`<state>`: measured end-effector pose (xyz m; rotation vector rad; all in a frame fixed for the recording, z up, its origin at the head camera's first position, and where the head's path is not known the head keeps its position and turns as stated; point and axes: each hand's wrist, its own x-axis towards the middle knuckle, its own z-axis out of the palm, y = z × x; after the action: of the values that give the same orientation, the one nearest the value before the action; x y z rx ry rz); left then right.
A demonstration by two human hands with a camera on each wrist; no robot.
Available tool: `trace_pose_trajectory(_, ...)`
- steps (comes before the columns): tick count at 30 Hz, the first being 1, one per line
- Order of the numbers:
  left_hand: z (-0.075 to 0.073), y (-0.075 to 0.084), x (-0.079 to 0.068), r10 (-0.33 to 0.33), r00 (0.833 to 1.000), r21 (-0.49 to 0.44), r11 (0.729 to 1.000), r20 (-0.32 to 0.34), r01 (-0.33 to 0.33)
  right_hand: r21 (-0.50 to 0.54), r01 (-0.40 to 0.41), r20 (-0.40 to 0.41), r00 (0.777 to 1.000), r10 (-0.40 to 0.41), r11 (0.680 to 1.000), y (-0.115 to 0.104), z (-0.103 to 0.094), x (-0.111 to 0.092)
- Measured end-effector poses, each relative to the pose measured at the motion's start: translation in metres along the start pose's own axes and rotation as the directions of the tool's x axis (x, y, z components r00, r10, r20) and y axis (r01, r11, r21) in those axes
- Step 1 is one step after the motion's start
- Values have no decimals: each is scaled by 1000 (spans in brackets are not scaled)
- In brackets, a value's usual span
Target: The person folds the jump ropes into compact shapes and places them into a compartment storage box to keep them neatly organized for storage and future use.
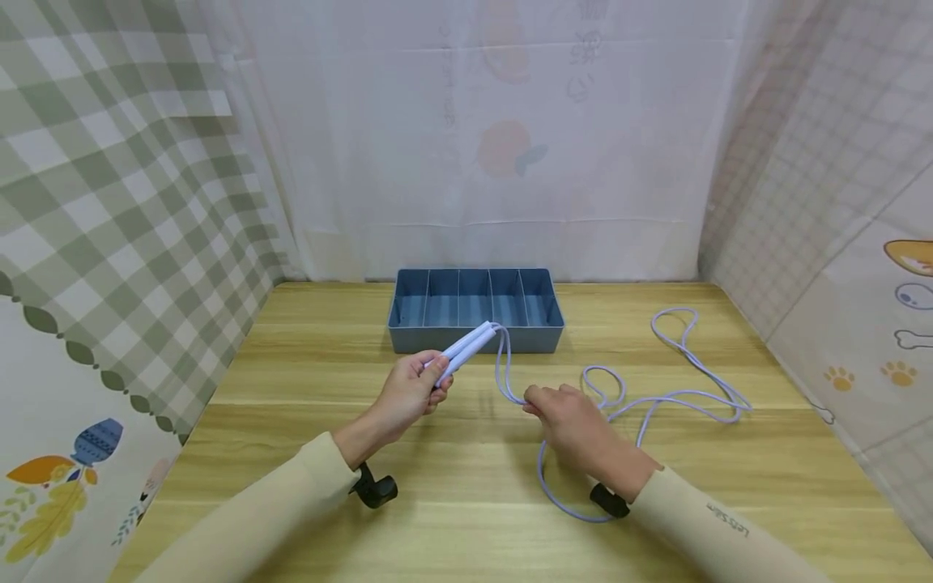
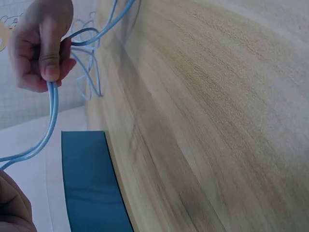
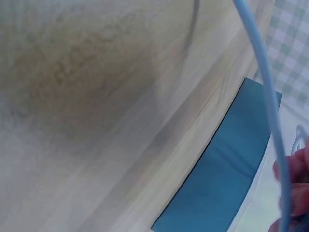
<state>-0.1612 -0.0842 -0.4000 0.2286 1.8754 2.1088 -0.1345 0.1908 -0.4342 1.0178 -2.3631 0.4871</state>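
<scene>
Over the middle of the wood-grain table (image 1: 328,332), the left hand (image 1: 417,387) holds two slim, pale lilac handles (image 1: 472,341) side by side; its fingers are clamped around them, probably so that the pair stays together. The handles point toward 2 o'clock, and from their far ends comes the thin, pale lilac cord (image 2: 53,104). At about 3 o'clock from the left hand, the right hand (image 1: 572,423) pinches two strands between thumb and fingers, it seems to keep them close. More cord lies in loose loops, mostly toward 2 and 3 o'clock. At 12 o'clock stands the blue-grey, rectangular, five-compartment tray (image 1: 535,340), perhaps placed there to leave working space.
</scene>
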Motion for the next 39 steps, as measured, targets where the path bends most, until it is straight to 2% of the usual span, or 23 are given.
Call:
trace_pose_trajectory(2, 1, -2, 1, 10, 1000, 23, 1000, -5, -10, 23, 64, -94, 994, -62, 998, 1, 1, 2)
trace_pose_trajectory(4, 2, -5, 2, 23, 1000, 48, 999, -2, -23, 56, 107, -146, 984, -98, 993, 1, 0, 5)
trace_pose_trajectory(9, 6, -12, 3, 57, 998, 150, 987, 34, -62, 198, 190, -154, 975, -161, 962, 2, -2, 11)
trace_pose_trajectory(12, 8, -14, 4, 94, 993, 271, 956, 75, -110, 255, 209, -149, 973, -176, 944, 3, -2, 13)
trace_pose_trajectory(16, 11, -16, 4, 141, 984, 418, 892, 112, -175, 353, 155, -140, 984, -112, 923, 4, -4, 19)
trace_pose_trajectory(21, 13, -17, 5, 151, 978, 503, 840, 141, -202, 440, 39, -93, 996, 2, 897, 2, -9, 26)
trace_pose_trajectory(24, 15, -17, 4, 155, 971, 546, 806, 180, -230, 452, 5, -76, 997, 33, 892, 1, -11, 29)
trace_pose_trajectory(35, 21, -19, 4, 197, 927, 671, 644, 321, -369, 427, -35, -76, 994, 74, 904, -3, -11, 36)
trace_pose_trajectory(39, 24, -19, 4, 202, 912, 667, 628, 358, -400, 406, -53, -78, 993, 92, 912, -5, -11, 37)
